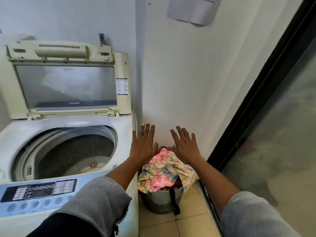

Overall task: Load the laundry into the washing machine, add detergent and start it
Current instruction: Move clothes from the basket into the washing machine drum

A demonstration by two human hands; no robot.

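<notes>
Laundry point(164, 170) isn't loaded yet, I judge: at frame left the washing machine point(20, 134) stands lid-up, its drum point(68, 151) bare. Toward centre my left hand point(142, 147) and right hand point(185, 147) hover over the heaped basket point(160, 200), fingers point(147, 132) spread wide, holding nothing; loading, detergent and start are all left to do.

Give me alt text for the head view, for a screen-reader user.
The left hand and right hand reach open-fingered over a basket heaped with patterned laundry on the tiled floor, holding nothing. To its left stands a top-loading washing machine, lid raised, drum apparently empty.
</notes>
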